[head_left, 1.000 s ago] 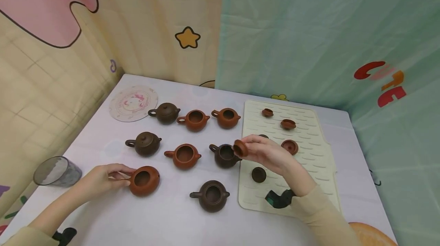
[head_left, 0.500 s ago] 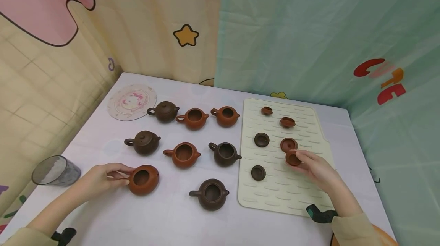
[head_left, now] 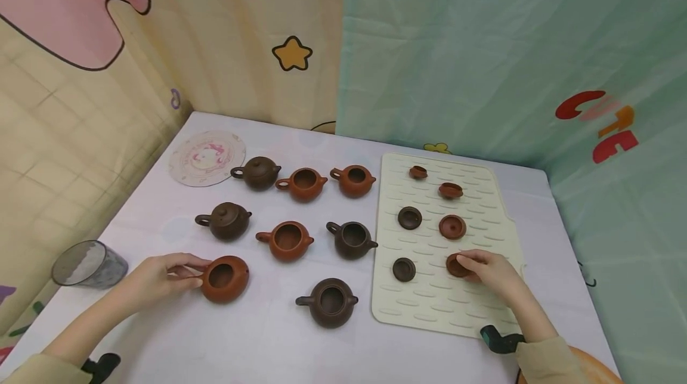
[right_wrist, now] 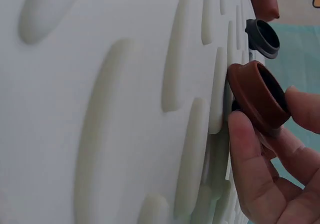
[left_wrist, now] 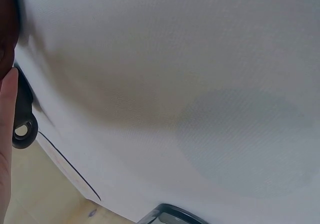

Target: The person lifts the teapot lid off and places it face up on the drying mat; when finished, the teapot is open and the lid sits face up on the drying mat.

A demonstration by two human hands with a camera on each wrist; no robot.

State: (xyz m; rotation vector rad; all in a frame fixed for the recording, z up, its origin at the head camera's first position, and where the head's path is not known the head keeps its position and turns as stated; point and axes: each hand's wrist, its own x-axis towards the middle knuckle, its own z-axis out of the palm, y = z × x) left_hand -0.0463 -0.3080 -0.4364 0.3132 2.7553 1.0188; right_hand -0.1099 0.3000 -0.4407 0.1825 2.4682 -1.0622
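Firmly enough, the thumb and fingers of the right hand [head_left: 491, 273] pinch a reddish-brown lid [right_wrist: 252, 96], which sits between their tips with its hollow side turned away from the ribbed cream mat [head_left: 445, 318]; whether it touches the mat I cannot tell. The fingers of the left hand [head_left: 163, 275] grip the handle of a reddish-brown teapot [head_left: 240, 287], its lidless body lying just to the right of those fingertips.

Just beyond the pinched lid is another reddish lid [head_left: 452, 227]; two dark lids [head_left: 404, 269] [head_left: 409, 217] lie to its left, and two small reddish lids [head_left: 451, 191] [head_left: 418, 172] stand farther off, all on the mat. Right of the gripped teapot sits an uncovered dark teapot [head_left: 331, 319], with six more teapots [head_left: 288, 247] farther back. Behind the left wrist a grey glass [head_left: 107, 269] leans over or lies tilted, near the table's left edge
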